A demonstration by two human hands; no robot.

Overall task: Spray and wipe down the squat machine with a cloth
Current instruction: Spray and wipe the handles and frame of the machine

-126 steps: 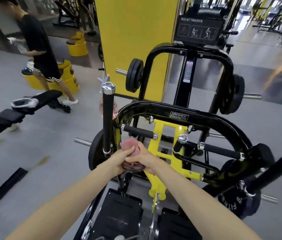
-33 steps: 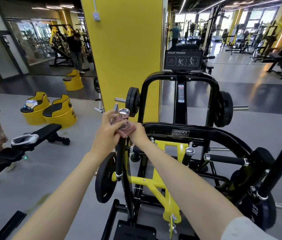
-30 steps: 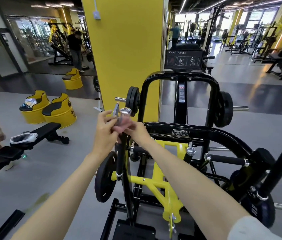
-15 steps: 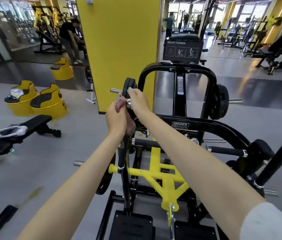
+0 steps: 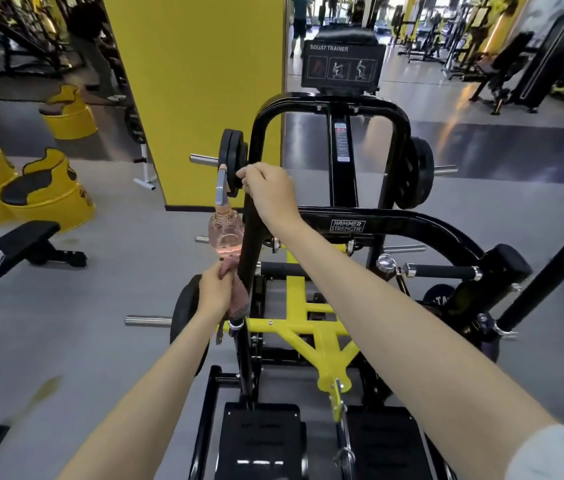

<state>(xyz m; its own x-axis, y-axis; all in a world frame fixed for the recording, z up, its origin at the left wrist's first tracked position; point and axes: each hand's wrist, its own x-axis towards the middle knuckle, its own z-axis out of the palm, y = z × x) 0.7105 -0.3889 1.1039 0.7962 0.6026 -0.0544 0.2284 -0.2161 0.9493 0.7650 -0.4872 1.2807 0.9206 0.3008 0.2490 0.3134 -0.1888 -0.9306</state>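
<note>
Squat machine: one cloth gripped in left hand; right hand grasps bar.

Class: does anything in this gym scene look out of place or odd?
A pink spray bottle hangs beside the upright bar, above the left hand gripping the cloth, near the right hand; what holds it is not visible.

Two hands: left hand, right hand. One cloth. One spray bottle. One squat machine, with two footplates, two upper plate stacks, one placard. Three yellow stools. One bench. One pillar.
</note>
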